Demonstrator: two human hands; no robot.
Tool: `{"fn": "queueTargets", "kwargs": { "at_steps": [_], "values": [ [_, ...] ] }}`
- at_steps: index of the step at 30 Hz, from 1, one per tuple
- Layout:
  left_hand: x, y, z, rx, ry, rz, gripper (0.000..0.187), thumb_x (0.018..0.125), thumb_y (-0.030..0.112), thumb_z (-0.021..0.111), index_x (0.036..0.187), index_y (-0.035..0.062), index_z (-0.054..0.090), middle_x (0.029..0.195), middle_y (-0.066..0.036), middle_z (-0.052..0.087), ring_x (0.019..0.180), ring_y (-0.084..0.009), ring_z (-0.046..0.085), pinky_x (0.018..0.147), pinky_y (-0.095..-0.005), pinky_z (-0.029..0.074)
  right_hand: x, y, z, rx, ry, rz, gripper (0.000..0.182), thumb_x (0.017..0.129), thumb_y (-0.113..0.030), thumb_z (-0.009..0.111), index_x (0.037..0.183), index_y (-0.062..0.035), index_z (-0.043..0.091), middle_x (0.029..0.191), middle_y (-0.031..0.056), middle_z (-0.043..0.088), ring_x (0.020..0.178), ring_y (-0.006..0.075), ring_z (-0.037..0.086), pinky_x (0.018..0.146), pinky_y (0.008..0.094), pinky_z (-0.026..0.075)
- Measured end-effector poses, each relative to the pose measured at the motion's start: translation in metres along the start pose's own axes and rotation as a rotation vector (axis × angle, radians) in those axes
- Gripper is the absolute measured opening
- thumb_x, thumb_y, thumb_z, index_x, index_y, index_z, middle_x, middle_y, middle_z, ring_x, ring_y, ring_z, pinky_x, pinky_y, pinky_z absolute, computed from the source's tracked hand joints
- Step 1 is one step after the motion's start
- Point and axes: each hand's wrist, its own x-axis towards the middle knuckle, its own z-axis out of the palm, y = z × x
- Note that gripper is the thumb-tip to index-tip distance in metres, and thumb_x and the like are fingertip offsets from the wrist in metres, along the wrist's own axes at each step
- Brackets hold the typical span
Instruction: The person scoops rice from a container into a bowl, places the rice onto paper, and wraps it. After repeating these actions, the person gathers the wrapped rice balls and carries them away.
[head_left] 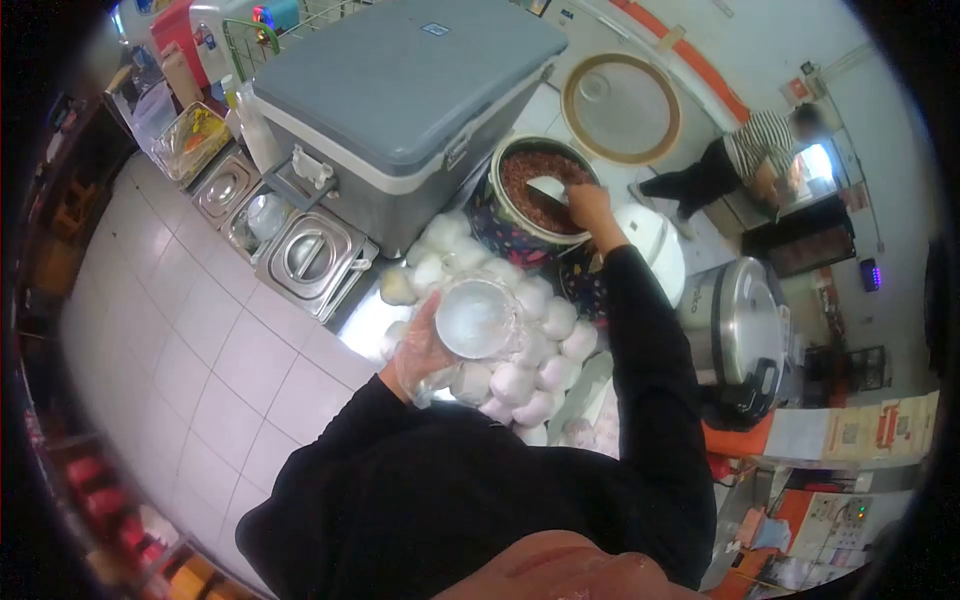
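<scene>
My left hand (425, 350), in a clear plastic glove, is closed around a round translucent plastic bowl (474, 320), its open top facing up. Farther forward, my right hand (590, 207) grips a white scoop (548, 188). The scoop dips into reddish-brown grainy food (524, 170) inside a dark, flower-patterned pot (488, 222). Many white rounded bundles (514, 383) are heaped beneath and around the bowl; their contents cannot be made out. A white round lid (660, 262) lies right of the pot, partly behind my right sleeve.
A large grey cooler box (410, 80) stands behind the heap. Lidded steel pans (305, 258) line its left side. A steel rice cooker (735, 310) is at the right. Beyond the pot is a round tray (620, 108); another person (755, 155) stands at the far right.
</scene>
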Motion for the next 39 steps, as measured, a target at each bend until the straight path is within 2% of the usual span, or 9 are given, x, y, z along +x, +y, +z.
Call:
{"fn": "queueTargets", "kwargs": {
  "at_steps": [4,9,12,18,21,25,31,36,39],
  "values": [
    [0.031,0.019,-0.028,-0.054,-0.105,0.002,0.073,0.086,0.057,0.055,0.139,0.009,0.041,0.137,-0.013,0.048,0.125,-0.0309,0.048,0.106,-0.0521,0.038,-0.017,0.006,-0.066,0.116,0.043,0.095,0.017,0.082,-0.015,0.057,0.09,-0.006,0.069,0.088,0.0146,0.069,0.089,0.0331,0.067,0.073,0.0448,0.053],
    [0.083,0.038,-0.028,0.06,0.026,0.04,0.072,0.084,0.053,0.059,0.138,0.0087,0.041,0.134,-0.012,0.051,0.122,-0.0278,0.051,0.105,-0.0473,0.04,-0.001,0.023,-0.107,-0.03,-0.126,0.097,0.021,0.084,-0.016,0.053,0.089,-0.0056,0.071,0.091,0.0174,0.069,0.084,0.0333,0.068,0.07,0.0431,0.054],
    [0.11,0.042,-0.031,0.171,0.072,0.052,0.071,0.084,0.049,0.061,0.138,0.0084,0.041,0.132,-0.012,0.052,0.12,-0.0265,0.053,0.104,-0.0455,0.042,0.02,0.023,-0.065,-0.032,-0.042,0.053,0.02,0.081,-0.02,0.059,0.082,-0.0034,0.07,0.083,0.0194,0.068,0.079,0.0362,0.067,0.069,0.0458,0.053],
    [0.148,0.052,-0.05,0.252,0.16,0.095,0.07,0.082,0.045,0.065,0.136,0.0072,0.041,0.128,-0.012,0.054,0.116,-0.0259,0.055,0.102,-0.0439,0.044,0.045,0.027,-0.04,0.244,-0.195,0.018,0.023,0.084,-0.023,0.056,0.082,-0.0041,0.07,0.082,0.0199,0.067,0.078,0.039,0.066,0.071,0.0462,0.053],
    [0.153,0.057,-0.051,0.201,0.129,0.083,0.069,0.082,0.043,0.065,0.135,0.0065,0.042,0.127,-0.012,0.054,0.115,-0.0258,0.055,0.101,-0.0437,0.044,0.025,0.02,-0.021,0.151,-0.251,-0.087,0.023,0.085,-0.021,0.055,0.092,-0.0052,0.07,0.09,0.019,0.068,0.085,0.0386,0.066,0.075,0.0447,0.054],
    [0.148,0.059,-0.045,0.135,0.184,0.065,0.067,0.083,0.041,0.065,0.134,0.0055,0.042,0.127,-0.012,0.054,0.116,-0.0259,0.055,0.1,-0.0436,0.045,-0.023,-0.013,-0.075,0.084,-0.339,-0.207,0.018,0.082,-0.016,0.056,0.083,-0.0033,0.069,0.082,0.0205,0.067,0.08,0.034,0.068,0.071,0.045,0.055],
    [0.133,0.057,-0.02,0.265,0.295,0.159,0.062,0.086,0.039,0.061,0.134,0.0045,0.041,0.127,-0.013,0.054,0.117,-0.0264,0.054,0.101,-0.0447,0.045,-0.02,0.022,-0.051,-0.038,0.047,-0.15,0.016,0.08,-0.014,0.058,0.075,-0.0055,0.07,0.074,0.0128,0.069,0.069,0.0307,0.069,0.06,0.0411,0.055],
    [0.126,0.061,0.014,0.195,0.2,0.079,0.059,0.088,0.037,0.06,0.135,0.007,0.041,0.127,-0.012,0.053,0.116,-0.0256,0.054,0.1,-0.0453,0.045,0.036,0.02,-0.042,0.036,-0.039,-0.005,0.017,0.082,-0.011,0.054,0.078,-0.0062,0.07,0.077,0.0145,0.068,0.073,0.0328,0.067,0.062,0.0429,0.053],
    [0.138,0.063,0.018,0.321,0.207,0.13,0.06,0.086,0.033,0.063,0.136,0.0086,0.04,0.126,-0.011,0.053,0.115,-0.0244,0.055,0.099,-0.0435,0.046,0.026,-0.003,-0.023,0.131,-0.097,-0.193,0.014,0.078,-0.009,0.059,0.082,-0.0037,0.071,0.081,0.0177,0.069,0.074,0.0324,0.069,0.066,0.0408,0.055]
  ]
}}
